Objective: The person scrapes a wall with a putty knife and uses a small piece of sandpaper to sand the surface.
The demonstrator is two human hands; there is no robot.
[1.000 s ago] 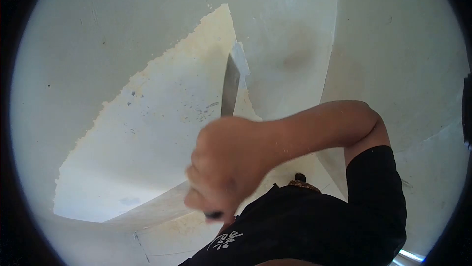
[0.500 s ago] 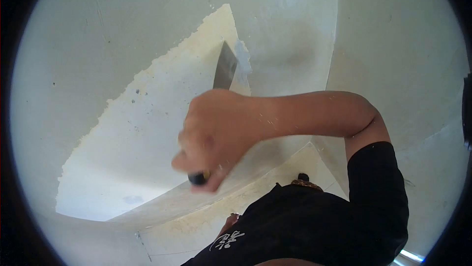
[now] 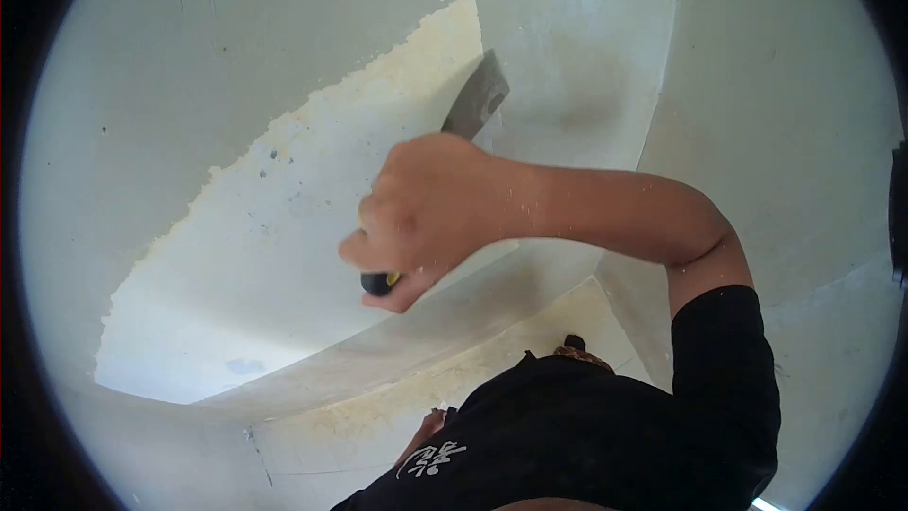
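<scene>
My right hand (image 3: 426, 213) is wrapped round the black and yellow handle of a putty knife (image 3: 480, 95). Its metal blade points up and to the right, across the right edge of a bare pale patch (image 3: 331, 171) on the wall. The blade tip appears to rest against the wall coating. Small flecks cling to my forearm. Low beside my body, my left hand (image 3: 432, 421) shows only in part; its fingers are too small and hidden to read.
Grey-green coating (image 3: 255, 19) surrounds the patch, with a ragged edge on its upper left. To the right, the wall meets another wall (image 3: 776, 133) at a corner. The pale floor (image 3: 331, 435) shows below. A dark object (image 3: 899, 213) stands at the far right edge.
My right hand has moved upward with the putty knife, and the blade now tilts further right. The bluish-grey flap by the patch's right edge is now largely out of sight.
</scene>
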